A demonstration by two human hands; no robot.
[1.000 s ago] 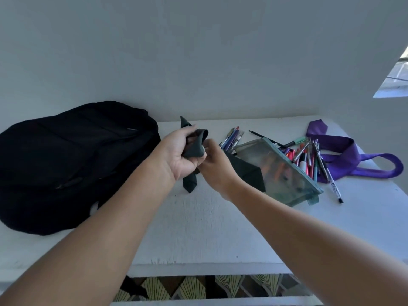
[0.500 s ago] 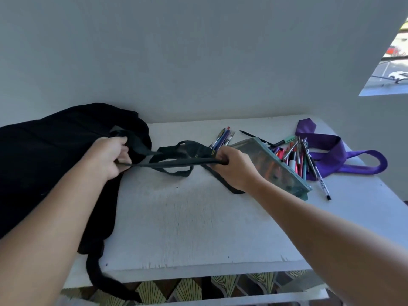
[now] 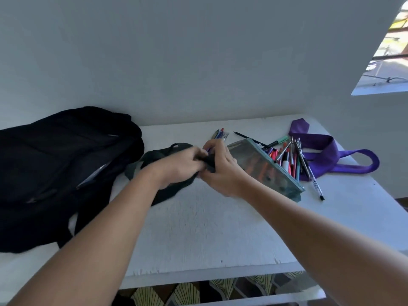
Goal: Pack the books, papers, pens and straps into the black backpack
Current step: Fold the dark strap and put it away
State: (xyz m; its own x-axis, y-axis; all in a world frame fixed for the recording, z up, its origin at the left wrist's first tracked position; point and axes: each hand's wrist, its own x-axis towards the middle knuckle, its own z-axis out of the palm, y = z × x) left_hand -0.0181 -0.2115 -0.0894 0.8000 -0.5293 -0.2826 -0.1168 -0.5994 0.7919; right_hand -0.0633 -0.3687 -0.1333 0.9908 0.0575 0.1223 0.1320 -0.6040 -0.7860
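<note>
Together both hands, left [image 3: 180, 165] and right [image 3: 221, 171], clutch a bunched, dark green strap [image 3: 154, 156], fingers curled

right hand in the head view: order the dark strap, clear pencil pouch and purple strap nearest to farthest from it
1. dark strap: gripped by the right hand, together with the left hand.
2. clear pencil pouch: just to its right.
3. purple strap: far right, beyond the pens.

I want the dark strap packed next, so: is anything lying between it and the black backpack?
Nothing visible does. Both the left hand and the right hand grip the dark strap, and only bare white table lies between it and the black backpack at the left. The pens and pencil case lie on the other side.
</note>
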